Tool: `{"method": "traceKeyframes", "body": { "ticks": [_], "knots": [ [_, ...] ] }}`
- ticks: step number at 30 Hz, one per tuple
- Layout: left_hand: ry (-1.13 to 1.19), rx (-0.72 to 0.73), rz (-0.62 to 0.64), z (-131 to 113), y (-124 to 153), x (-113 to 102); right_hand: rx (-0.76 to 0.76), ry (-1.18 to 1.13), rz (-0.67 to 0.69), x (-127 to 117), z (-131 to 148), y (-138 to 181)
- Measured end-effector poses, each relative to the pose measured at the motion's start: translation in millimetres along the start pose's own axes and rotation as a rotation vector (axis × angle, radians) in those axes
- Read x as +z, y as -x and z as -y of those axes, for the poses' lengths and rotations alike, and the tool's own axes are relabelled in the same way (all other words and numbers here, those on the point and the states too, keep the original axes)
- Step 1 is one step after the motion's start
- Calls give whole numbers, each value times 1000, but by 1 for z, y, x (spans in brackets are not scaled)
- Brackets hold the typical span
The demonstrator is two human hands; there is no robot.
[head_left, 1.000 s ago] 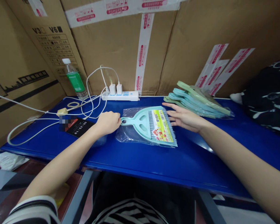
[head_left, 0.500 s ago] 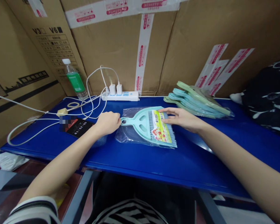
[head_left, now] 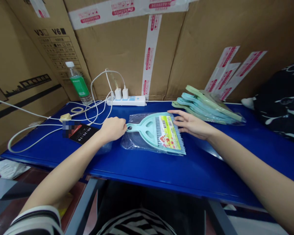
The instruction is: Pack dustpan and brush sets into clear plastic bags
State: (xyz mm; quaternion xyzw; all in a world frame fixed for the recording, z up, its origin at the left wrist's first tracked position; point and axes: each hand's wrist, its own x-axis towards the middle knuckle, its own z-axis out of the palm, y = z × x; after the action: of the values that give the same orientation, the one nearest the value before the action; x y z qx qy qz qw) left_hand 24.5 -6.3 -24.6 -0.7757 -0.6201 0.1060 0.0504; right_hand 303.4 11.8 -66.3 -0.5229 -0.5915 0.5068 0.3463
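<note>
A light-blue dustpan and brush set (head_left: pixel 147 131) lies on the blue table, its handle toward the left and its bristles toward the right. A clear plastic bag (head_left: pixel 132 143) is spread under and around it. On the bristles sits a yellow-green printed label (head_left: pixel 171 132). My left hand (head_left: pixel 114 128) is closed round the end of the handle. At the bristle side, my right hand (head_left: pixel 189 124) has its fingers spread beside the label's right edge; whether the fingertips touch the bristles is hard to tell.
Bagged green and blue dustpan sets (head_left: pixel 205 104) are piled behind my right hand. A power strip (head_left: pixel 127 101) with chargers and white cables stands at the back. To the left are a bottle (head_left: pixel 80 85) and a phone (head_left: pixel 82 133). Cardboard (head_left: pixel 127 49) walls the rear.
My right hand has shifted slightly right, off the label, and its fingers have spread. More of the label shows. My left hand and the dustpan have stayed in place.
</note>
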Motion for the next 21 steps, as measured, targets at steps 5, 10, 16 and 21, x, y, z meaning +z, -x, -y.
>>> {"method": "traceKeyframes", "body": {
  "ticks": [5,10,16,21],
  "knots": [
    [-27,2,5,0,0,-1,14,14,11,4,3,1],
    [-40,4,5,-1,1,-1,61,61,90,7,6,0],
    [-48,10,4,0,1,-1,24,74,118,2,2,-3],
    [-49,5,-4,2,-1,0,-13,37,123,-1,1,-2]
  ]
}}
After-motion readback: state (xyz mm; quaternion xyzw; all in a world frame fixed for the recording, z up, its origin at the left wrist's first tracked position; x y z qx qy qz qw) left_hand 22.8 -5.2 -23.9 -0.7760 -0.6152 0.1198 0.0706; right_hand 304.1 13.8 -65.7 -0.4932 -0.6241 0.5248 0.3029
